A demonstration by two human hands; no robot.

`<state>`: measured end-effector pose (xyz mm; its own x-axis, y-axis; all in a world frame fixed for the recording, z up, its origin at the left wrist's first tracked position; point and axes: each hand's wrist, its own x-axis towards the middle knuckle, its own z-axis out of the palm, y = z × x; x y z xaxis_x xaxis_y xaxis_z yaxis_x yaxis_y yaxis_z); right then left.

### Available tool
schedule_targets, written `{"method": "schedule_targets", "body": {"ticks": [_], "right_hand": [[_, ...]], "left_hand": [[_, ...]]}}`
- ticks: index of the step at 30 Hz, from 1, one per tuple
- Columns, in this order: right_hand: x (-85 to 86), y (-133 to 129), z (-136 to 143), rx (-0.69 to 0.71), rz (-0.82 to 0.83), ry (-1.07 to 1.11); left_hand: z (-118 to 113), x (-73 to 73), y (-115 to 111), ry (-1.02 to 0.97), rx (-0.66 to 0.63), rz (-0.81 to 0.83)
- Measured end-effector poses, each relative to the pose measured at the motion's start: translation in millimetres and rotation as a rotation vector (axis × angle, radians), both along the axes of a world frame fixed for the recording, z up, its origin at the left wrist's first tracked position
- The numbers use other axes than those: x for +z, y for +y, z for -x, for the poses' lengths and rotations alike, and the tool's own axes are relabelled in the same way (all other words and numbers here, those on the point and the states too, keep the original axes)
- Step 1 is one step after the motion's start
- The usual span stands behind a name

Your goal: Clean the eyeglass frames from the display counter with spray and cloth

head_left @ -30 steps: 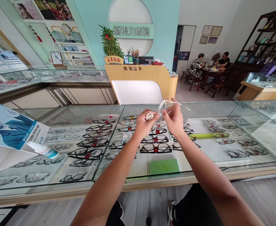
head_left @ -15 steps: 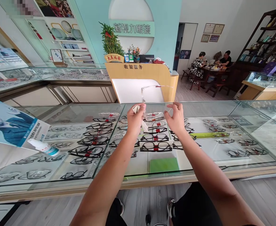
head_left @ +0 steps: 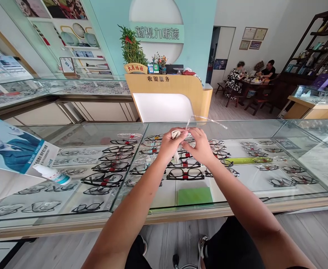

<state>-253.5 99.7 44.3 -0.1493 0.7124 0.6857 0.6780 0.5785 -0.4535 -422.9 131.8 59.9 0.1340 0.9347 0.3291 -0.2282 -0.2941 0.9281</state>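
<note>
Over the glass display case (head_left: 152, 220), my left hand (head_left: 169, 146) is closed around a bunched pale cloth (head_left: 175, 134) and the edge of a clear-framed pair of glasses (head_left: 189, 122). One temple of the glasses sticks up and stretches away to the right; the lenses are mostly hidden by my fingers. My right hand (head_left: 199, 146) meets the left, its thumb and fingers closed on the glasses. Below the fingers, an end of the cloth hangs down. Under the glass, rows of dark-framed eyeglasses (head_left: 185, 174) lie beneath both hands.
A white bottle (head_left: 53, 175) with a blue base lies tilted at left beside a blue printed display card (head_left: 15, 145). A green box (head_left: 195, 196) is inside the case. Beyond stands a wooden cashier counter (head_left: 164, 84). Two people (head_left: 233, 80) sit at a far table.
My right hand has come left to meet my left hand and close on the glasses. My left hand has shifted slightly right, and the glasses have turned and dropped lower.
</note>
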Motion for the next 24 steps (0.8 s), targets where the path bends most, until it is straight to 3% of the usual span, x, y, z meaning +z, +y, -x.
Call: {"method": "schedule_targets", "body": {"ticks": [5, 11, 16, 24], "right_hand": [[-4.1, 2, 3, 0.039, 0.008, 0.118], [-7.6, 6, -1, -0.094, 0.029, 0.215], [-7.1, 9, -6, -0.158, 0.035, 0.248], [-7.7, 10, -6, -0.153, 0.025, 0.244]], "left_hand": [[0, -0.2, -2, 0.046, -0.063, 0.083], [1, -1.1, 1, 0.063, -0.146, 0.211], [6, -12.6, 14, 0.090, -0.110, 0.425], [11, -35.2, 27, 0.375, 0.007, 0.263]]}}
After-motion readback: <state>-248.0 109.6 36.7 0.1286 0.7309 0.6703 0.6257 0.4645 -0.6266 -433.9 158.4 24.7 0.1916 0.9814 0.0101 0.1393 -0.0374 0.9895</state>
